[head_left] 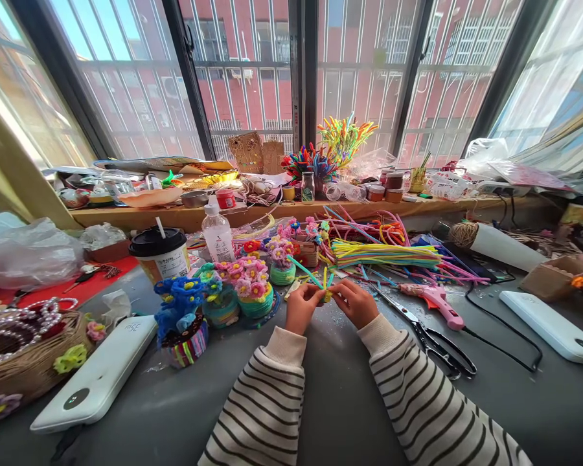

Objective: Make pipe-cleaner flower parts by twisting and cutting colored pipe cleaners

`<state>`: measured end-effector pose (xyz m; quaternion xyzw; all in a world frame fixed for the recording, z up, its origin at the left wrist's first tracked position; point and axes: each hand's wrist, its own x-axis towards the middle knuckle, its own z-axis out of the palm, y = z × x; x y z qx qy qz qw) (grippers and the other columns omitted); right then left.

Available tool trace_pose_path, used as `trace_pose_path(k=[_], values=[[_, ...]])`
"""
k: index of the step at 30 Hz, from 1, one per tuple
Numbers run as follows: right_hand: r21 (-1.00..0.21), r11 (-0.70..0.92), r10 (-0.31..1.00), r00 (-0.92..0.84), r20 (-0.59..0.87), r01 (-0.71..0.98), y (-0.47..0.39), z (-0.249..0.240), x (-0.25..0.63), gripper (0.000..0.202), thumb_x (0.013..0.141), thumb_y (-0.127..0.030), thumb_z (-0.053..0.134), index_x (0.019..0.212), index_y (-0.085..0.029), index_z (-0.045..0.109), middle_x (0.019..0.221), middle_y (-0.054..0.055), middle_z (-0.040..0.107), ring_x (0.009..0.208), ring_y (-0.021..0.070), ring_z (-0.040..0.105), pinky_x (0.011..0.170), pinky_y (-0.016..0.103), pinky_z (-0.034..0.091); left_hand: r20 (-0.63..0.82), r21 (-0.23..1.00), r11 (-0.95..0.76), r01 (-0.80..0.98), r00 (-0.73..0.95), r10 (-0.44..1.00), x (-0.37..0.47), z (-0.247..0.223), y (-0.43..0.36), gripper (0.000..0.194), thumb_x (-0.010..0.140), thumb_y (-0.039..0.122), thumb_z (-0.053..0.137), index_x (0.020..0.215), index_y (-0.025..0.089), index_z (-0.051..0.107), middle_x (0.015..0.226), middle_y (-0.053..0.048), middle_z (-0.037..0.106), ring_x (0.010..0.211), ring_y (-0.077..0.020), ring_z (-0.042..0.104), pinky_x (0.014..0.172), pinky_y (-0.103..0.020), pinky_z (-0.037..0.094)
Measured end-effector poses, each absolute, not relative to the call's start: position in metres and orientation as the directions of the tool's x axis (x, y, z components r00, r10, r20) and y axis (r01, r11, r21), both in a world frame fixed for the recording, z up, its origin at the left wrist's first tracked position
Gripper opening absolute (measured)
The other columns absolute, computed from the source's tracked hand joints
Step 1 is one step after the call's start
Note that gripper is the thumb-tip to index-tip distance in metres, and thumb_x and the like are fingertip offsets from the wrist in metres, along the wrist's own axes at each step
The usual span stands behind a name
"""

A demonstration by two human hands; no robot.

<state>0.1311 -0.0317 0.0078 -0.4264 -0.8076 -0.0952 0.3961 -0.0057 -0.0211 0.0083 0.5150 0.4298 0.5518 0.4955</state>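
Note:
My left hand [302, 307] and my right hand [355, 304] meet over the middle of the grey table, fingers pinched. Between them they hold a small bundle of pipe cleaners [305, 270], teal and yellow, with a little yellow clump at the fingertips. One teal stem sticks out to the upper left. Close by on the left stand small pots of fuzzy pipe-cleaner flowers: pink [249, 277], blue [179, 303] and a pink-and-purple one [280, 252]. Black-handled scissors [434, 343] and a pink glue gun [437, 301] lie to the right of my right hand.
Pipe cleaners [386, 254] are heaped behind my hands. A lidded cup [159, 252] and a bottle [217, 233] stand at the left. White power banks [100, 375] lie on both sides. The glue gun's cable [502, 359] loops rightward. Craft clutter fills the windowsill [262, 213].

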Motion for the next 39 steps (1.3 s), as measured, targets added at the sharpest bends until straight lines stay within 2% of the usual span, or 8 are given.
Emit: trace_pose_path(k=[9,14,19,23,31,35,37,39], values=[[-0.020,0.563,0.567,-0.368,0.737,0.826,-0.033,0.011,0.128,0.021,0.079,-0.024,0.034,0.072,-0.017,0.054,0.069,0.005,0.054,0.068,0.0127,0.050,0.059,0.021,0.036,0.273,0.959,-0.273,0.068,0.022,0.962,-0.006,0.012,-0.023,0.015,0.059,0.029,0.055,0.059,0.014,0.049,0.053,0.002,0.050,0.051,-0.0102,0.050,0.051,-0.023,0.045],[-0.208,0.501,0.694,-0.247,0.676,0.840,-0.034,0.007,0.123,0.017,0.077,-0.024,0.035,0.068,-0.017,0.047,0.065,0.003,0.049,0.055,0.0109,0.046,0.047,0.020,0.031,0.573,0.705,-0.525,0.476,0.052,0.818,-0.005,0.015,-0.029,0.010,0.067,0.022,0.047,0.063,0.015,0.052,0.062,-0.001,0.055,0.058,-0.0111,0.050,0.057,-0.022,0.041],[-0.405,0.469,0.774,-0.143,0.617,0.785,-0.032,0.004,0.121,0.014,0.076,-0.024,0.035,0.065,-0.018,0.041,0.063,0.002,0.048,0.055,0.0119,0.045,0.047,0.021,0.030,0.697,0.473,-0.611,0.634,0.154,0.700,-0.002,0.018,-0.034,0.014,0.072,0.017,0.040,0.068,0.016,0.053,0.067,-0.003,0.057,0.065,-0.0123,0.052,0.060,-0.022,0.039],[-0.475,0.487,0.799,-0.154,0.582,0.733,-0.028,0.003,0.123,0.016,0.077,-0.025,0.033,0.065,-0.017,0.041,0.063,0.002,0.049,0.059,0.0127,0.046,0.051,0.022,0.033,0.721,0.416,-0.632,0.654,0.186,0.667,-0.002,0.018,-0.035,0.016,0.074,0.017,0.039,0.070,0.016,0.054,0.067,-0.003,0.058,0.065,-0.0121,0.053,0.060,-0.021,0.040],[-0.452,0.456,0.827,-0.176,0.535,0.766,-0.031,0.005,0.123,0.017,0.076,-0.024,0.033,0.071,-0.017,0.048,0.073,0.005,0.051,0.060,0.0135,0.046,0.049,0.023,0.031,0.741,0.401,-0.644,0.652,0.182,0.646,-0.004,0.013,-0.031,0.013,0.072,0.016,0.043,0.072,0.017,0.056,0.069,-0.002,0.061,0.066,-0.0120,0.055,0.062,-0.021,0.042],[-0.778,0.331,0.930,-0.045,0.365,0.535,-0.029,0.008,0.118,0.017,0.070,-0.027,0.038,0.058,-0.017,0.044,0.055,0.000,0.045,0.052,0.0116,0.042,0.048,0.023,0.030,0.764,0.354,-0.663,0.660,0.205,0.612,-0.003,0.012,-0.031,0.017,0.073,0.014,0.041,0.074,0.017,0.057,0.070,-0.003,0.061,0.068,-0.0125,0.054,0.063,-0.022,0.042],[-0.949,0.144,0.990,-0.033,0.140,0.280,-0.027,0.009,0.117,0.017,0.067,-0.027,0.039,0.053,-0.018,0.042,0.045,-0.003,0.037,0.042,0.0090,0.035,0.040,0.021,0.027,0.762,0.326,-0.669,0.668,0.233,0.604,-0.002,0.012,-0.032,0.019,0.073,0.013,0.039,0.075,0.017,0.057,0.072,-0.005,0.061,0.070,-0.0135,0.054,0.065,-0.024,0.042],[-0.995,-0.071,0.992,-0.097,-0.077,0.067,-0.025,0.009,0.117,0.018,0.065,-0.026,0.037,0.049,-0.018,0.038,0.038,-0.007,0.027,0.034,0.0068,0.026,0.034,0.020,0.020,0.749,0.309,-0.680,0.665,0.270,0.605,0.000,0.011,-0.033,0.021,0.073,0.012,0.038,0.077,0.017,0.057,0.074,-0.006,0.061,0.072,-0.0144,0.054,0.066,-0.025,0.042]])
